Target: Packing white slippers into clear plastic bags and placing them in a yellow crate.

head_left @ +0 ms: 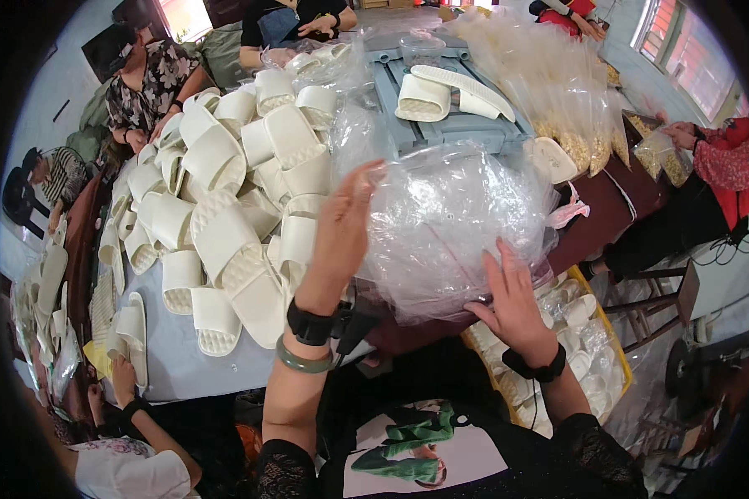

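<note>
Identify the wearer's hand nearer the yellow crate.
The right hand, on the yellow crate side of the clear plastic; the left hand is at its left edge.

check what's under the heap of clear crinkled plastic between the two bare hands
Dark red tabletop shows to the right of the heap of clear crinkled plastic. Directly beneath, layers and glare cover everything, so I can't tell what lies there.

piled slippers (225,237) block leftward; space above bags (445,229) open
</note>
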`<state>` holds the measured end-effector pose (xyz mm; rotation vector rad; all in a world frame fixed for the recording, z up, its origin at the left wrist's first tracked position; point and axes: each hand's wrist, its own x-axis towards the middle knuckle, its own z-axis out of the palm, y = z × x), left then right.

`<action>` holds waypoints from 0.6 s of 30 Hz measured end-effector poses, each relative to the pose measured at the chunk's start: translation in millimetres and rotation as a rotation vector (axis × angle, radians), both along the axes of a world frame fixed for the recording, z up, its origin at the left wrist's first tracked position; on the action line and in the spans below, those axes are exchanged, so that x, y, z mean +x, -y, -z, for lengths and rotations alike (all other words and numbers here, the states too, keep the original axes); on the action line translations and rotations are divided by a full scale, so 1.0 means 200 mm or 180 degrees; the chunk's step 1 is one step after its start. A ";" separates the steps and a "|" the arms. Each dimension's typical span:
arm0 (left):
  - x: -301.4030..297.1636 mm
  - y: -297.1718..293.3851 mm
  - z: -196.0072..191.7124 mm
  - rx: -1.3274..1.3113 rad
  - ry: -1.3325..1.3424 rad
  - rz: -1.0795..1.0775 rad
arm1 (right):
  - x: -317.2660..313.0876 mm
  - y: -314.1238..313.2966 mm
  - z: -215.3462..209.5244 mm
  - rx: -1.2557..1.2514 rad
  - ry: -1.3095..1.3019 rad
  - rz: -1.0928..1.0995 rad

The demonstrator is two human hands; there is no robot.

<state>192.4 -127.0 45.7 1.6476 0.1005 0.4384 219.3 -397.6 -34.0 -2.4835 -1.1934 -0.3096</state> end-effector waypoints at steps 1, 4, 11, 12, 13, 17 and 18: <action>-0.04 -0.07 0.01 -0.0069 0.0338 0.0061 | -0.03 -0.01 -0.05 0.0281 0.0170 -0.0143; -0.14 -0.18 0.04 0.0996 0.1019 -0.0362 | -0.10 0.00 -0.09 0.0830 0.0571 -0.0273; -0.53 -0.39 -0.26 -0.0629 0.1465 -0.1455 | 0.01 -0.03 -0.09 -0.0788 0.0190 -0.0025; -0.61 -0.43 -0.28 -0.0437 0.1557 -0.1758 | 0.02 -0.03 -0.09 -0.0786 0.0188 -0.0060; -0.72 -0.50 -0.28 0.0018 0.1739 -0.1852 | 0.02 -0.03 -0.08 -0.0849 0.0273 0.0018; -1.07 -0.59 -0.27 0.0946 0.1973 -0.2988 | -0.06 -0.09 -0.13 -0.0846 0.0275 0.0132; -1.08 -0.56 -0.26 0.0999 0.1836 -0.3363 | -0.09 -0.11 -0.16 -0.0864 0.0319 0.0226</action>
